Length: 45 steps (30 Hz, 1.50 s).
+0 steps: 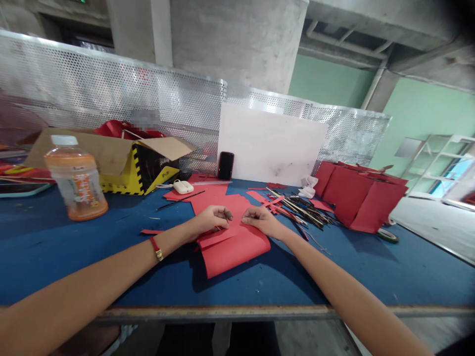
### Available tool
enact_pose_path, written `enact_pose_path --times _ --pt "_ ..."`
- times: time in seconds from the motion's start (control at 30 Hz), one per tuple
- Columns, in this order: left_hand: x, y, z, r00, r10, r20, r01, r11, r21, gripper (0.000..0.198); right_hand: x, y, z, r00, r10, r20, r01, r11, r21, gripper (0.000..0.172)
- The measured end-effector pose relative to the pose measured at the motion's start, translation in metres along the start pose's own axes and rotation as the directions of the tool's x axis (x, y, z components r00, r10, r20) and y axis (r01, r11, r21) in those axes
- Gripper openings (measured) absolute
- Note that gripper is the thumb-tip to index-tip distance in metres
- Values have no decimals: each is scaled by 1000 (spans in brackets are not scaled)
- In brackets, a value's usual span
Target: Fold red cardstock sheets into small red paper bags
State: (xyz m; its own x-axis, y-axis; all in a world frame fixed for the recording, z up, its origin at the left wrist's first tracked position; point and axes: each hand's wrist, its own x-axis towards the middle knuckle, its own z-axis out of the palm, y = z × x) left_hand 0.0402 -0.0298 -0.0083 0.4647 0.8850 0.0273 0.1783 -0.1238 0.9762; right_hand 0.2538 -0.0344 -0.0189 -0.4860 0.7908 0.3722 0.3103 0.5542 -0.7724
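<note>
A sheet of red paper (237,256) lies on the blue table in front of me, its near side curled over into a loose roll. My left hand (212,220) is at the sheet's upper left, fingers bent and closed at its folded edge. Opposite it, my right hand (262,221) pinches the upper right part of the same sheet between thumb and fingers. A small gap separates the two hands. More flat red paper (211,193) lies just beyond them. What is under my left fingers is partly hidden.
An orange drink bottle (79,183) and an open yellow-black box (122,173) stand left. A white earbud case (183,186), a phone (225,165) and a white board (270,143) are behind. Right are thin sticks (304,210), red paper bags (361,198) and a tape roll (388,236).
</note>
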Motion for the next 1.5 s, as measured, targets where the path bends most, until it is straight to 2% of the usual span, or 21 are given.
enact_pose_path --times 0.43,0.93,1.23,1.5 --pt "-1 0 0 1000 -11 -12 10 1000 -5 24 -1 4 -3 1000 7 -6 -7 1000 24 28" --pt "2 -3 -2 1000 15 -28 -16 999 -37 23 -2 -2 -8 998 -7 -66 3 998 -58 24" --pt "-1 1 -1 999 6 -33 -8 998 -56 25 1 13 -16 997 1 -71 -5 998 -64 29" --pt "1 -1 -1 999 -1 -32 -1 998 -56 24 1 15 -18 998 10 -67 -14 998 -62 29"
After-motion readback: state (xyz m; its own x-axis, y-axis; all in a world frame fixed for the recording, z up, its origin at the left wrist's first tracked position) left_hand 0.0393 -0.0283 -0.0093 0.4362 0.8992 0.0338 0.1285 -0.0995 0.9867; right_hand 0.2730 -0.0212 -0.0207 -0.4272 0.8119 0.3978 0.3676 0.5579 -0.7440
